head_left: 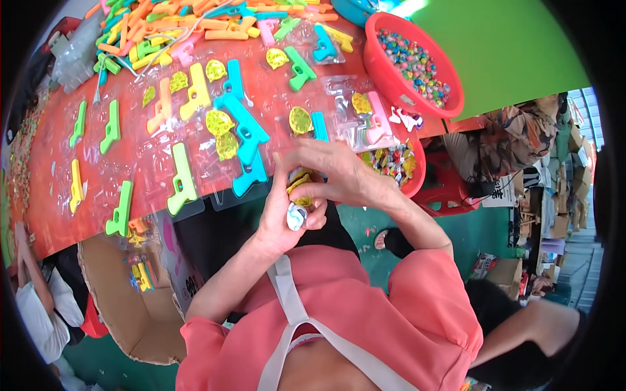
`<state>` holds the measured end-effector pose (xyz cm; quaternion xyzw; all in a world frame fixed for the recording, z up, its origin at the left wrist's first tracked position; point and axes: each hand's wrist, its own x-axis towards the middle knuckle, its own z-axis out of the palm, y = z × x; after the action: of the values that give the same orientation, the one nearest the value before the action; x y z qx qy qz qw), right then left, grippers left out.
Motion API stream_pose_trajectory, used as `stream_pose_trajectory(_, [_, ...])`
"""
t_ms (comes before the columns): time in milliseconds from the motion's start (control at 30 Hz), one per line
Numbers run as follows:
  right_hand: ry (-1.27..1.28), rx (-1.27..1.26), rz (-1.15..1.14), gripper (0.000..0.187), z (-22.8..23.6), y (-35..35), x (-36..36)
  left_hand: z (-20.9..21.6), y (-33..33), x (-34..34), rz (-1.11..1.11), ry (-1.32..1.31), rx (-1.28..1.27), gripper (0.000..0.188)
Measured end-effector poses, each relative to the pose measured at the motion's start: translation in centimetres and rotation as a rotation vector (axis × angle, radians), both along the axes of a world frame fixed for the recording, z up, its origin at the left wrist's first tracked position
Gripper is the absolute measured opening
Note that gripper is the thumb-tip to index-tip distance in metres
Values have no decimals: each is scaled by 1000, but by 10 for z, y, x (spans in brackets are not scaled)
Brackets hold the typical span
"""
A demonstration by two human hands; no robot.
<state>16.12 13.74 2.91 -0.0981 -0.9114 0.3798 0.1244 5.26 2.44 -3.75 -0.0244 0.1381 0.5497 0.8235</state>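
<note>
My left hand [277, 218] is curled round a small round white-and-blue piece [297, 216], with yellow patterned pieces [300, 184] above it. My right hand [342, 171] reaches over from the right, its fingers closed at those yellow pieces. How the two hands share them is partly hidden by the fingers. Just beyond, on the red table [49, 189], clear plastic blister trays [274, 104] lie in rows. Some hold a toy pistol and a round yellow piece [300, 120]. Nearest my left hand are blue toy pistols [242, 127]; a pink toy pistol [379, 118] lies beyond my right hand.
Toy pistols [176, 26] are heaped at the far left. A red basin [453, 98] of small colourful balls stands far right, above a second red basin [419, 171] of shiny wrapped pieces. An open cardboard box [127, 319] sits below the table's near edge. Other people's arms show at both sides.
</note>
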Motion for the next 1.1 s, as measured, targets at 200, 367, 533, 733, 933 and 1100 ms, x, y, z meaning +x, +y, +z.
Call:
stream_pose_trajectory(200, [43, 24, 1, 19, 5, 57, -12, 2, 12, -12, 119, 163, 96, 69])
stream_pose_trajectory(367, [-36, -212, -171, 19, 4, 60, -26, 18, 24, -21, 363, 405, 148, 61])
stream_pose_trajectory(533, [18, -422, -189, 23, -2, 55, -17, 7, 23, -23, 419, 529, 37, 32])
stream_pose_trajectory(733, [91, -472, -298, 29, 15, 95, -21, 12, 10, -20, 315, 563, 68, 32])
stream_pose_trajectory(933, [16, 268, -415, 23, 16, 245, -69, 24, 1, -19, 303, 453, 52, 23])
stream_pose_trajectory(1100, [-261, 601, -237, 24, 6, 305, -114, 25, -14, -32, 300, 405, 6, 20])
